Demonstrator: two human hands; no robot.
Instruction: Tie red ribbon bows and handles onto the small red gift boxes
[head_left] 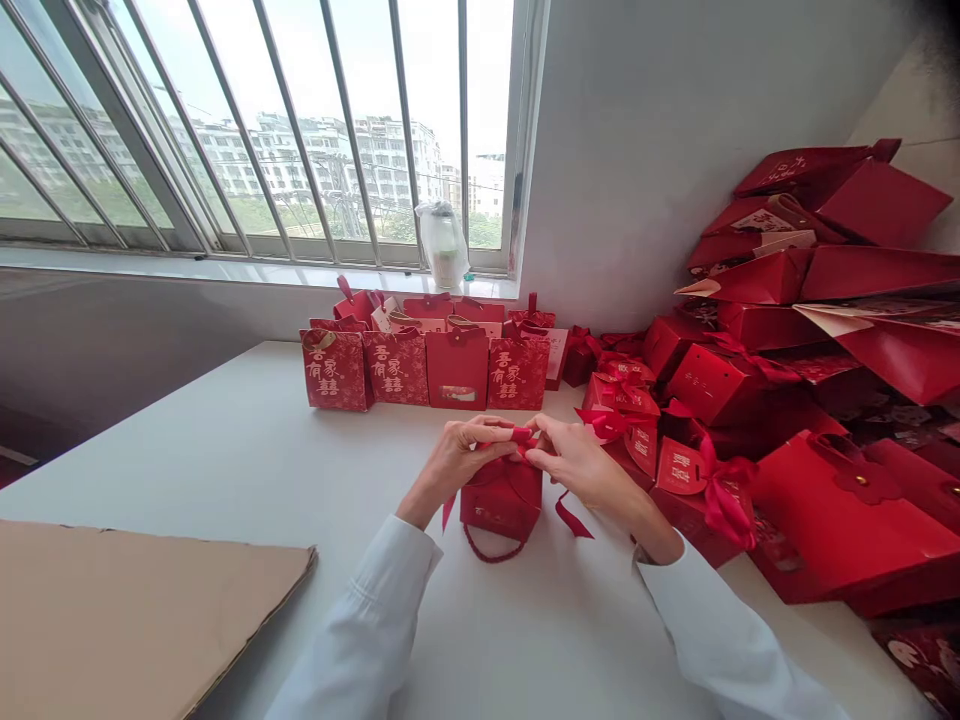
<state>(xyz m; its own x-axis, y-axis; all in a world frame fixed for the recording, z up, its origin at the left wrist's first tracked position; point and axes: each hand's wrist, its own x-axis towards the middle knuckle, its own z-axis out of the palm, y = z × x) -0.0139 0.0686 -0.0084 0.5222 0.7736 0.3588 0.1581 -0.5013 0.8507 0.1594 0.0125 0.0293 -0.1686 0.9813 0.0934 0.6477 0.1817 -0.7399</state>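
Observation:
A small red gift box (501,508) stands on the white table in front of me, its dark red cord handle (493,556) drooping on the near side. Both hands meet at the top of the box. My left hand (474,446) pinches a red ribbon (520,436) from the left. From the right, my right hand (574,458) pinches the same ribbon near its middle. One loose ribbon tail (574,517) hangs out to the right of the box, and another shows below my left hand. The fingers partly hide the ribbon's loop or knot.
Red gift bags (457,368) stand in rows at the table's back. Boxes with ribbons (694,470) and more bags (840,500) pile up on the right. A cardboard sheet (142,610) lies at front left. A plastic-wrapped cup (443,245) sits on the windowsill.

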